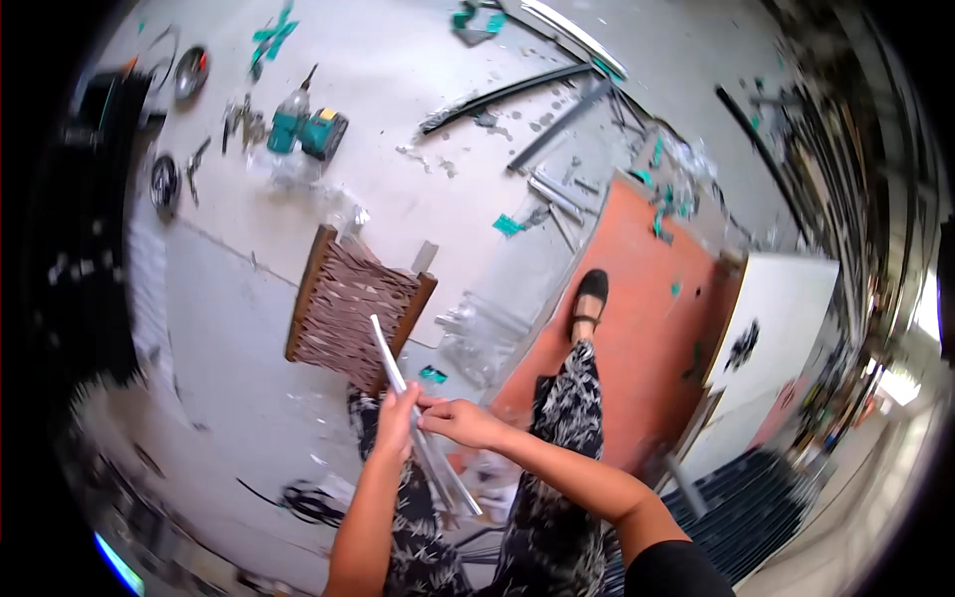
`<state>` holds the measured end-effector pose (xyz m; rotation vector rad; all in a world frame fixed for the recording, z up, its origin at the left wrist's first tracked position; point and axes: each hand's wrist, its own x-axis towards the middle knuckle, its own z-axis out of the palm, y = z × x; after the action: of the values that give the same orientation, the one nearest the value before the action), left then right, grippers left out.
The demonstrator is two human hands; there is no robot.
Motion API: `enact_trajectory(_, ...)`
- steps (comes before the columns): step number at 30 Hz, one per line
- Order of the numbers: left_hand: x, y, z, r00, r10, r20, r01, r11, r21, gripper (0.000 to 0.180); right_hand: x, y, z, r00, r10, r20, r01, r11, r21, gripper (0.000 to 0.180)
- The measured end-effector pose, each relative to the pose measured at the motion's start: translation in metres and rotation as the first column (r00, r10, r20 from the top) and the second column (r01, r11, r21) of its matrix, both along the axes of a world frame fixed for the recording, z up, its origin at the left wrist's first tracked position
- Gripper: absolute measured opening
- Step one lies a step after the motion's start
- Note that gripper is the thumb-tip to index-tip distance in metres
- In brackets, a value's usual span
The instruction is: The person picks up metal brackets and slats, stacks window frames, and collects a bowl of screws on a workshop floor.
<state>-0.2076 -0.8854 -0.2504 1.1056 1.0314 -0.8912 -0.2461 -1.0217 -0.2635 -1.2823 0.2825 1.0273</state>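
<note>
Holding a long silver strip (391, 363) is what the hands do, low in the middle of the frame. The strip leans, with its top end toward the upper left and its low end toward the lower right. The left hand (396, 418) has its grip closed around the strip. The right hand (463, 423) comes in from the right, and its fingers touch the strip just beside the left hand. I cannot tell if that grip pinches it or only rests on it.

Just past the top end is a small stool (348, 303) with a brown woven seat, left of the middle. A green drill (308, 131) sits on the floor (239, 308) at the upper left. Dark bars (507, 98) lie at the top middle, and a big orange board (637, 338) lies to the right, with one foot (587, 308) on it.

The step in hand looks like handling or checking the strip. I think the next move calls for a firm left grip, with the right fingers guiding, and care that the long end does not bump the stool or the legs.
</note>
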Motion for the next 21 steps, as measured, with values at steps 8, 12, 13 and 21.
enact_trajectory(8,-0.16,-0.078,-0.043,0.849,0.475,-0.232,-0.412,0.87,0.271,0.02,0.027,-0.195,-0.125,0.913,0.399,-0.086,-0.373,0.732,-0.57,0.029)
enact_trajectory(12,-0.207,-0.131,-0.056,0.757,0.52,-0.396,-0.492,0.852,0.18,0.018,0.0,-0.202,-0.162,0.856,0.472,-0.211,-0.506,0.678,-0.533,0.033)
enact_trajectory(13,-0.218,-0.136,-0.063,0.753,0.5,-0.428,-0.468,0.864,0.185,0.018,-0.012,-0.185,-0.177,0.83,0.498,-0.253,-0.552,0.663,-0.506,0.036)
enact_trajectory(21,-0.2,-0.113,-0.086,0.774,0.467,-0.427,-0.489,0.87,0.065,0.016,-0.049,-0.041,-0.28,0.89,0.406,-0.205,-0.386,0.433,-0.814,0.049)
